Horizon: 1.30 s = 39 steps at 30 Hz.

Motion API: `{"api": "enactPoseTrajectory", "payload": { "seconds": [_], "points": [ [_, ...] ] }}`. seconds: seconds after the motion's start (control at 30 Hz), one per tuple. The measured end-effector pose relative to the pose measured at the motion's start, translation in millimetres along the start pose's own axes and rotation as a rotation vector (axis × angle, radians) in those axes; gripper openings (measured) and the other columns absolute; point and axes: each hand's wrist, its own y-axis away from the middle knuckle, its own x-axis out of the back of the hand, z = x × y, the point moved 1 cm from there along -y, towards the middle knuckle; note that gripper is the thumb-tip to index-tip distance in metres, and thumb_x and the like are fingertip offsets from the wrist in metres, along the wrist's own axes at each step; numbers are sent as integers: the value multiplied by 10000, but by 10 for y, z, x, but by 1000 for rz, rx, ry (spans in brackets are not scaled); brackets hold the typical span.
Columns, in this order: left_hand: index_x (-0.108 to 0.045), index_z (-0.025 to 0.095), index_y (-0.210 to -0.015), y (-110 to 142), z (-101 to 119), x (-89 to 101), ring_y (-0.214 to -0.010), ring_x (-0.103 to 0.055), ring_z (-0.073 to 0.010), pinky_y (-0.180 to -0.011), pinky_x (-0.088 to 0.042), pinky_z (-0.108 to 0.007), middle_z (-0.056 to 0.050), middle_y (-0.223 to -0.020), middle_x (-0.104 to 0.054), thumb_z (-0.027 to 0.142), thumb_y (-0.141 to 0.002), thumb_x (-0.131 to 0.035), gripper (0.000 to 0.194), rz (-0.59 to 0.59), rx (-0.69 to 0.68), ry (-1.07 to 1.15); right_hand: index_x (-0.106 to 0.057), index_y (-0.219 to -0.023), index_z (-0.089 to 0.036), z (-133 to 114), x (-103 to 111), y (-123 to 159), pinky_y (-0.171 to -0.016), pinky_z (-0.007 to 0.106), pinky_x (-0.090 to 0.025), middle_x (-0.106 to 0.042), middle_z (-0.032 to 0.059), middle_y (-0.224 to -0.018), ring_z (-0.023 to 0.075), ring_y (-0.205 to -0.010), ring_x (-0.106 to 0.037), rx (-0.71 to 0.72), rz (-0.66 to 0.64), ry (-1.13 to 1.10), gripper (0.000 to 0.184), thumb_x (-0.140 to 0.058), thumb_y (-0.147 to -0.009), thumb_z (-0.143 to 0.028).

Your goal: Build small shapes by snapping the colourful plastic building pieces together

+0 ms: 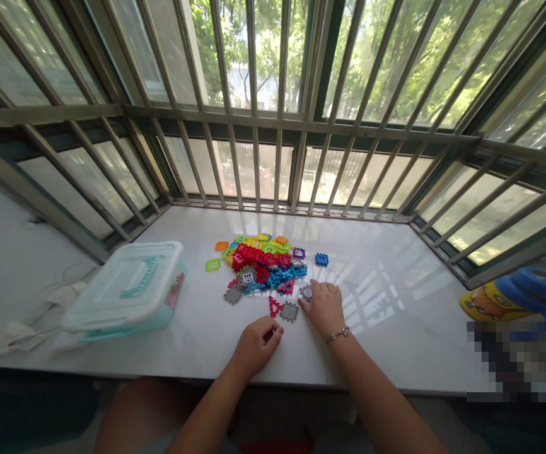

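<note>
A heap of small coloured interlocking plastic tiles (266, 261) lies on the white marble sill (386, 302). My right hand (323, 306), with a bead bracelet at the wrist, rests at the heap's near edge, its fingers curled onto a grey tile (306, 292). My left hand (256, 343) lies closer to me, fingers curled in with the thumb against them; what they hold is hidden. A red triangular piece (273, 307) and a grey square tile (289, 311) lie between the two hands. Loose tiles sit apart: a green one (213, 265) and a blue one (321, 259).
A translucent lidded storage box with a teal handle (128, 291) stands on the left of the sill. White cloth or paper (17, 334) lies beyond it. A yellow and blue toy (514, 299) sits at the right edge. Metal window bars (273, 157) enclose the sill.
</note>
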Motion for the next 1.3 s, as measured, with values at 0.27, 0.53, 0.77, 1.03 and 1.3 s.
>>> {"api": "enactPoseTrajectory", "payload": {
  "seconds": [0.27, 0.53, 0.77, 1.03, 1.3],
  "points": [
    [-713, 243, -893, 3, 29, 4, -815, -666, -204, -782, -495, -321, -45, -869, -729, 451, -1082, -550, 324, -4, -12, 23, -536, -1580, -185, 257, 186, 150, -1165, 492, -465, -761, 125, -1216, 345, -1235, -659, 236, -153, -137, 762, -782, -862, -248],
    [-697, 246, -901, 5, 26, -1, -808, -649, -196, -770, -480, -310, -34, -880, -710, 409, -1078, -556, 278, -8, -32, 14, -532, -1568, -202, 380, 311, 691, -863, 415, -560, -797, 159, -1132, 363, -1036, -753, 51, -99, -35, 706, -795, -961, -452],
    [-668, 244, -879, 1, 28, -12, -796, -634, -196, -767, -461, -320, -33, -860, -689, 413, -1085, -540, 296, -15, -21, -18, -554, -1472, -222, 414, 333, 981, -731, 374, -545, -782, 79, -943, 288, -814, -770, -108, -127, -188, 490, -607, -1094, -529],
    [-657, 240, -855, -8, 24, -29, -783, -629, -192, -755, -449, -315, -26, -843, -686, 409, -1077, -552, 298, -6, -17, -58, -580, -1472, -212, 392, 124, 1012, -1095, 509, -577, -701, 160, -1372, 370, -1270, -676, 62, -41, -319, 558, -757, -955, -322],
    [-651, 239, -855, -9, 9, -42, -796, -634, -195, -760, -447, -321, -30, -846, -684, 411, -1079, -543, 302, -11, -19, -74, -612, -1388, -212, 373, 99, 909, -1035, 483, -604, -749, 128, -1237, 331, -1134, -716, 14, 44, -382, 489, -724, -915, -263]
  ]
}}
